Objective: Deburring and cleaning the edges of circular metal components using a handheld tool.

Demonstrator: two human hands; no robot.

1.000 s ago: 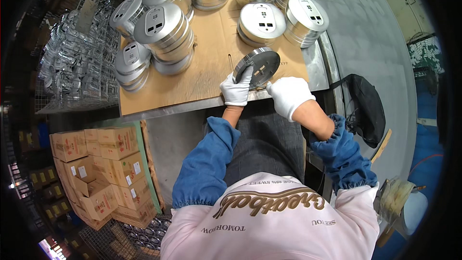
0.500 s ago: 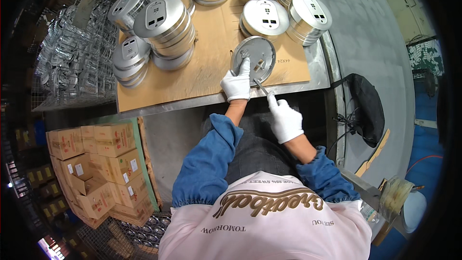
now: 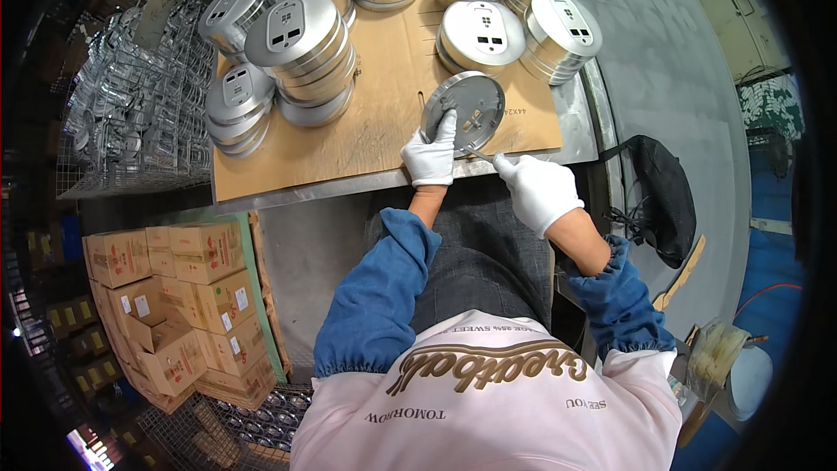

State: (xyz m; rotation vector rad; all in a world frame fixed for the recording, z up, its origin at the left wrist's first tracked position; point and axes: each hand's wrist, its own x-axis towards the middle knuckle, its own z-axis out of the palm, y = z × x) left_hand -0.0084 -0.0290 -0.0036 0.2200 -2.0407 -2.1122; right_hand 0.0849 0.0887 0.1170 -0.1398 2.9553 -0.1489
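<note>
My left hand [image 3: 430, 157], in a white glove, grips a round metal cover [image 3: 482, 101] by its left side, with the thumb laid on the inner face. The cover is tilted up above the table's near edge, its hollow side with small cut-outs toward me. My gloved right hand [image 3: 542, 194] is closed round a thin grey metal tool that looks like a file [image 3: 479, 153]. The tool's tip meets the cover's lower rim; its handle is hidden in the glove.
Stacks of silver round covers [image 3: 296, 35] stand left and right on the cardboard sheet [image 3: 384, 113] over the metal table. A wire basket [image 3: 131, 96] of metal parts is at far left. Cartons [image 3: 209, 253] are piled lower left; a black bag [image 3: 658, 201] lies at right.
My right hand has moved right and slightly up, turning the tool to a flatter slant. The cover has shifted slightly right and down, still in my left hand.
</note>
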